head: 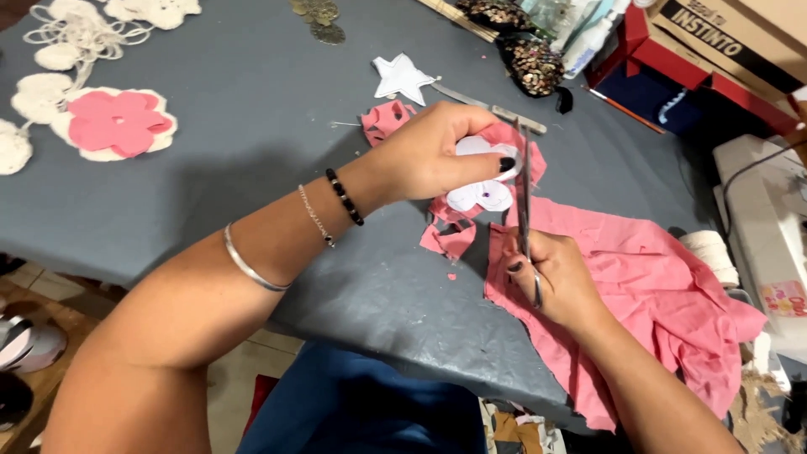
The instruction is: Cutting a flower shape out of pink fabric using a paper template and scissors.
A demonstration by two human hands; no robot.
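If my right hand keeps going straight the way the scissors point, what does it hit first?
Likely the white flower template with pink fabric, pinched in the left hand; the right hand aims the scissors there.

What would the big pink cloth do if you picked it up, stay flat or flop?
The pink cloth would probably flop: it lies wrinkled and folded on the table. It looks thin, so likely light. It hangs over the table edge, so a push might slide it off.

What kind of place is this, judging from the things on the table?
Probably a home sewing or craft workshop. The right hand cuts pink fabric with scissors, finished fabric flowers lie on the grey table, and a sewing machine stands at the right.
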